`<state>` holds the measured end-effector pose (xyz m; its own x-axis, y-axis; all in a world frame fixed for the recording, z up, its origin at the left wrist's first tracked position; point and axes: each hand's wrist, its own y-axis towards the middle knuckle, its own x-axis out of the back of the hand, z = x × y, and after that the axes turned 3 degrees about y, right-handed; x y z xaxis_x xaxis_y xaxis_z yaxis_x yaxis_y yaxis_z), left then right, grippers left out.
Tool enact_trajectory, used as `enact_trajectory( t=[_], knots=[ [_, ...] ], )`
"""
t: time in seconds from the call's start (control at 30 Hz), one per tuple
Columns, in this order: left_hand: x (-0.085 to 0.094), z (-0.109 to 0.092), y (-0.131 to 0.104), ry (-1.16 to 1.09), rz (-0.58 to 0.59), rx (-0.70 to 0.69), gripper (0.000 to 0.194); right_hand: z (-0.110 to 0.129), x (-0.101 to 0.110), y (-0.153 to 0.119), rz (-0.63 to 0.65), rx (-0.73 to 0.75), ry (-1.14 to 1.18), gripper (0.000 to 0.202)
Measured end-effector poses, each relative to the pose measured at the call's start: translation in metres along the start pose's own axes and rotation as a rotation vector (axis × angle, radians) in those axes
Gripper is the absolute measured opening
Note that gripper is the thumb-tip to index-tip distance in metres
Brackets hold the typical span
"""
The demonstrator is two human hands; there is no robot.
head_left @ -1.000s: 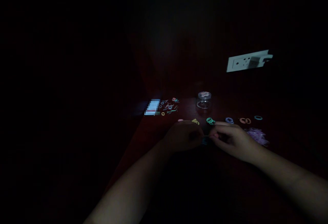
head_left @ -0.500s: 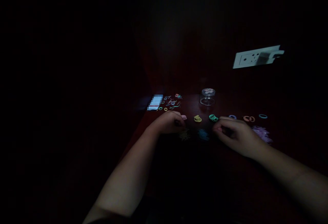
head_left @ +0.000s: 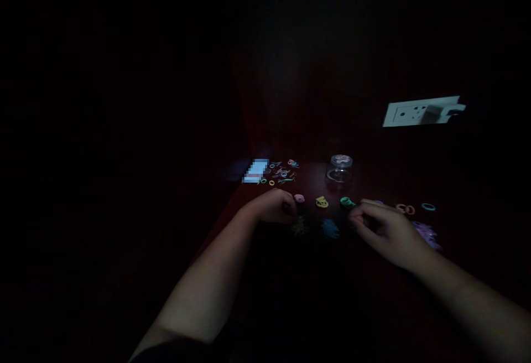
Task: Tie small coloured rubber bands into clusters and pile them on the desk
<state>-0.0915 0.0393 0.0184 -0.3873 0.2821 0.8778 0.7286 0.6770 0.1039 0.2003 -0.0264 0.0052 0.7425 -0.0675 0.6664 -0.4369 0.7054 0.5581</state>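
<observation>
My left hand (head_left: 279,206) rests on the dark table with its fingers curled in, beside a pink hair tie cluster (head_left: 299,198) and a pale yellowish pile of small bands (head_left: 299,226). My right hand (head_left: 381,227) is closed, thumb and fingertips together, next to green hair ties (head_left: 347,202); whatever it may hold is hidden. Between the hands lie yellow hair ties (head_left: 322,202) and a blue pile of bands (head_left: 331,228). Past my right hand are orange hair ties (head_left: 405,208), a teal hair tie (head_left: 428,207) and a purple pile of bands (head_left: 426,234), partly covered by the wrist.
A clear lidded jar (head_left: 340,170) stands behind the row. At the back left, a lit phone (head_left: 256,170) lies beside scattered mixed hair ties (head_left: 284,172). A wall socket (head_left: 423,112) with a plug in it is at the upper right. The surroundings are very dark.
The whole view has shifted, so everything sits slightly lower and to the right. Both hands keep nearly the same curled pose, and my right hand now covers more of the purple-blue hair tie behind it.
</observation>
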Motion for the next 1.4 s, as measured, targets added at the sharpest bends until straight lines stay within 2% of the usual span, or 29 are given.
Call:
enact_trajectory(
  t=[0.47, 0.53, 0.63, 0.7, 0.77, 0.93, 1.4],
  knots=[
    [0.0, 0.005, -0.002, -0.102, 0.061, 0.085, 0.016, 0.005, 0.0, 0.001, 0.005, -0.004, 0.016, 0.014],
    [-0.002, 0.013, -0.001, -0.069, 0.009, 0.213, 0.016, 0.006, 0.0, 0.001, -0.003, -0.002, 0.022, 0.013],
    [-0.006, 0.028, 0.003, 0.08, -0.181, 0.493, 0.018, 0.005, -0.001, 0.001, -0.003, -0.003, 0.023, 0.012],
    [-0.01, 0.037, 0.007, 0.17, -0.3, 0.587, 0.022, 0.005, -0.002, 0.001, 0.007, -0.007, 0.024, 0.013],
    [-0.012, 0.042, 0.012, 0.225, -0.367, 0.62, 0.028, 0.005, -0.002, 0.001, 0.017, -0.013, 0.022, 0.013],
    [-0.017, 0.043, 0.021, 0.29, -0.364, 0.614, 0.032, 0.005, -0.002, 0.001, 0.02, -0.022, 0.018, 0.013],
    [-0.02, 0.042, 0.028, 0.339, -0.31, 0.564, 0.04, 0.007, -0.004, 0.001, 0.007, -0.032, 0.045, 0.014]
  ],
)
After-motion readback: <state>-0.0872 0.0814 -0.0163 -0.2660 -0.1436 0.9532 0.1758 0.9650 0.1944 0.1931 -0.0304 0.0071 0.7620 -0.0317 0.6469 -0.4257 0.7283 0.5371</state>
